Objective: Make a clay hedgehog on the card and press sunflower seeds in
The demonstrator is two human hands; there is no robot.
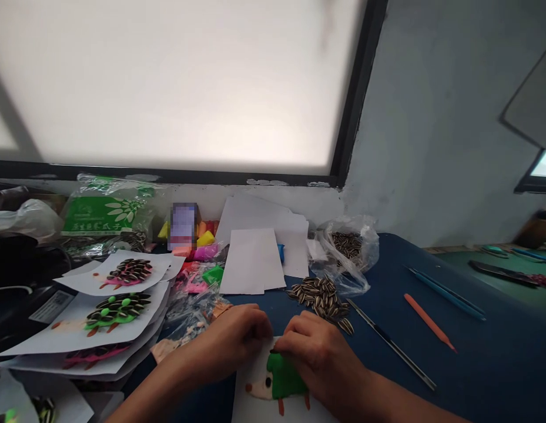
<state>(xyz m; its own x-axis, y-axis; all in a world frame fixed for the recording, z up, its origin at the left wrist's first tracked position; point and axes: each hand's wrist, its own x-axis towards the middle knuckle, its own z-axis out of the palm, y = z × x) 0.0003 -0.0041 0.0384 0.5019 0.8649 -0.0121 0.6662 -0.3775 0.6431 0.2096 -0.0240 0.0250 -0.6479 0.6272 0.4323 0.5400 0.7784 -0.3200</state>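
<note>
On a white sheet (pixel 248 405) in front of me lies a hedgehog of modelling clay, with a green clay body (pixel 284 376), a pale face and brown legs. My right hand (pixel 319 346) is pinched at the top edge of the green clay. A small dark tip at its fingertips looks like a sunflower seed (pixel 273 351). My left hand (pixel 244 329) is curled closed just left of it, over the top of the sheet. Its fingertips are turned away, so what they hold is hidden. Beyond the right hand is a pile of sunflower seeds (pixel 321 296).
Finished hedgehog sheets (pixel 160 273) are stacked at left. Behind lie bright clay packets (pixel 206 252), blank white cards (pixel 250 261), a plastic bag of seeds (pixel 347 244) and a green seed bag (pixel 100 211). A metal tool (pixel 391 343), orange pen (pixel 429 322) and blue tweezers (pixel 449 294) lie at right.
</note>
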